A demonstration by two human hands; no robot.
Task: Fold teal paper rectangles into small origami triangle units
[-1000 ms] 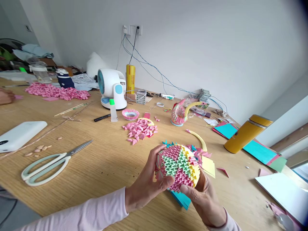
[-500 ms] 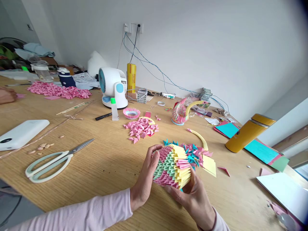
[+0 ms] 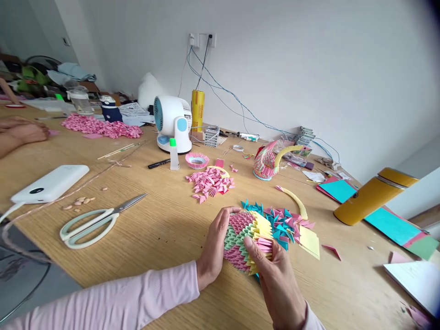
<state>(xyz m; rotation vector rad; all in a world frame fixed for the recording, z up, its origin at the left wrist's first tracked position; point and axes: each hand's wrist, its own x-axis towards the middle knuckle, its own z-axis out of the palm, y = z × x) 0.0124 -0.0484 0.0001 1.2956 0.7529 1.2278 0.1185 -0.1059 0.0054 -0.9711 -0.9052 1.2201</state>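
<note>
My left hand (image 3: 215, 250) is wrapped around the left side of the folded-paper model (image 3: 245, 240), fingers curled over its top, while my right hand (image 3: 277, 279) grips its near right side, thumb pressed on the yellow pieces. The model sits low over the worktop (image 3: 165, 229) close to the near edge. Just beyond it lies a heap of teal and pink paper pieces (image 3: 280, 222) with a yellow sheet (image 3: 309, 240) beside them. Farther toward the middle is a pile of pink folded pieces (image 3: 211, 181). Scissors (image 3: 98, 220) lie well apart toward the left, near a white power bank (image 3: 51, 183). Another person's hand (image 3: 24, 130) rests at the far left edge.
</note>
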